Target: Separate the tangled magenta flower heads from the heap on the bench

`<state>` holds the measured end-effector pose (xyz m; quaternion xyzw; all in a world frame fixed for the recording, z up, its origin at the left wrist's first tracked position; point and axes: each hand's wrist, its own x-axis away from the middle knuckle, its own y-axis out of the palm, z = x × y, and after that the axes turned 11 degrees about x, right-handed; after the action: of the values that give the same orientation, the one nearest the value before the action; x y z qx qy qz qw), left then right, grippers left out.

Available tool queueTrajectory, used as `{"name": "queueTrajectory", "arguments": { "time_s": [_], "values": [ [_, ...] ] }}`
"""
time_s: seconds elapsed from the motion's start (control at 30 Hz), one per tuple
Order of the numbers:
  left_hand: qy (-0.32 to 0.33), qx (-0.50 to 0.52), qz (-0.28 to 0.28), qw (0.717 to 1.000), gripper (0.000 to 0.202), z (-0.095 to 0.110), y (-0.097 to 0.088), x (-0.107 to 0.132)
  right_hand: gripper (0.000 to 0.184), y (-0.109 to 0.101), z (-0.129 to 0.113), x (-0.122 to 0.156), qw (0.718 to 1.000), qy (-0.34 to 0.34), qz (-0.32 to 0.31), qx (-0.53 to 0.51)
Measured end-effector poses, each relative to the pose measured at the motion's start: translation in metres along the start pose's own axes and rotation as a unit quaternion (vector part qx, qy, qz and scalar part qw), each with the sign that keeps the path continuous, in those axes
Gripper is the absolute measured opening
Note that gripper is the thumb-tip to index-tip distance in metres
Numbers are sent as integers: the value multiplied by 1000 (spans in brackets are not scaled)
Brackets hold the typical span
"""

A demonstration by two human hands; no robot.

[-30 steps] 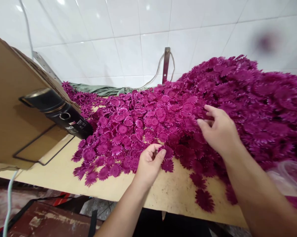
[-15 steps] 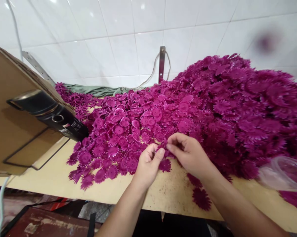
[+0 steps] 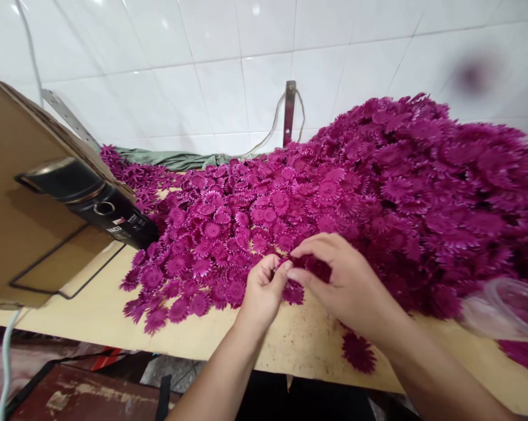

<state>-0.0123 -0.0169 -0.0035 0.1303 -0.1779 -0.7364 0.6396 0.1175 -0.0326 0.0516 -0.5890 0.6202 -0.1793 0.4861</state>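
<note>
My left hand (image 3: 264, 289) is closed in a pinch, thumb against bent fingers, on a magenta artificial flower (image 3: 282, 261) that is mostly hidden. My right hand (image 3: 340, 275) meets it from the right. Its thumb and forefinger curve around to the same flower at the left fingertips, with dark magenta petals showing between them. Just below the fingers, a loose flower (image 3: 293, 293) lies on the pale tabletop (image 3: 299, 336). Beneath my right wrist rests a darker flower (image 3: 358, 352). The large heap of flowers (image 3: 399, 193) spreads behind both hands.
A black bottle (image 3: 101, 202) leans by a cardboard box (image 3: 31, 204) at left, near a thin black wire frame (image 3: 38, 289). On the right is a clear plastic container (image 3: 509, 307). A metal bracket (image 3: 289, 114) stands against the white tiled wall (image 3: 215, 88).
My right hand has shifted slightly left, bringing its fingertips against those of my left hand. Its thumb and forefinger are farther apart. My left hand has barely moved.
</note>
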Motion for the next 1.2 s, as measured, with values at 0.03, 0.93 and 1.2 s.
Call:
{"name": "queueTrajectory", "arguments": {
  "time_s": [0.03, 0.93, 1.2],
  "values": [
    [-1, -4, 6, 1000, 43, -1, 0, 0, 7, 5, -3, 3, 999, 22, -41, -27],
    [-16, -2, -1, 1000, 42, -1, 1, 6, 10, 8, -1, 5, 985, 69, -120, -99],
    [-4, -14, 29, 999, 41, 5, -3, 11, 10, -15, 57, -26, 962, 189, 190, 44]
  ]
}}
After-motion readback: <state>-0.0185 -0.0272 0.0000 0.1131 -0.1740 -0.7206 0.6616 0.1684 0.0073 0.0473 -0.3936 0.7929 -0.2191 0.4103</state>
